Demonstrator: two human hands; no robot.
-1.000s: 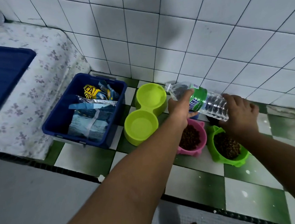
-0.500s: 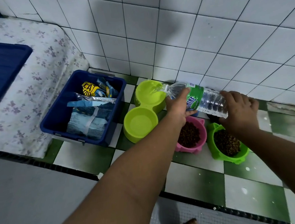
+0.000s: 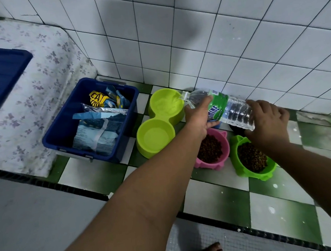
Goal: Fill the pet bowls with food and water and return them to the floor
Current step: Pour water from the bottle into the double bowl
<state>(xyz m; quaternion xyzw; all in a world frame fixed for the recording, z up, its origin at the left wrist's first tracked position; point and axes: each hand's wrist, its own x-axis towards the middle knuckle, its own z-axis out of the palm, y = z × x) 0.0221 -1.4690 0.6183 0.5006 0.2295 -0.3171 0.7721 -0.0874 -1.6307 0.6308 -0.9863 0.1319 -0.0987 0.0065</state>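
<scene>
Now the bottle (image 3: 237, 111) has tipped, mouth over the double bowl (image 3: 149, 153).

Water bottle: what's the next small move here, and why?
Probably tip the water bottle a little steeper, lifting its base with the right hand while the left hand steadies its shoulder: its mouth sits just over the far well of the lime double bowl, which looks only shallowly filled.

Both bare forearms stretched away toward the far side. The left hand (image 3: 197, 118) wrapped its fingers round the bottle (image 3: 237, 111) near the neck; the right hand (image 3: 267, 121), back upward, curled round its base.
</scene>
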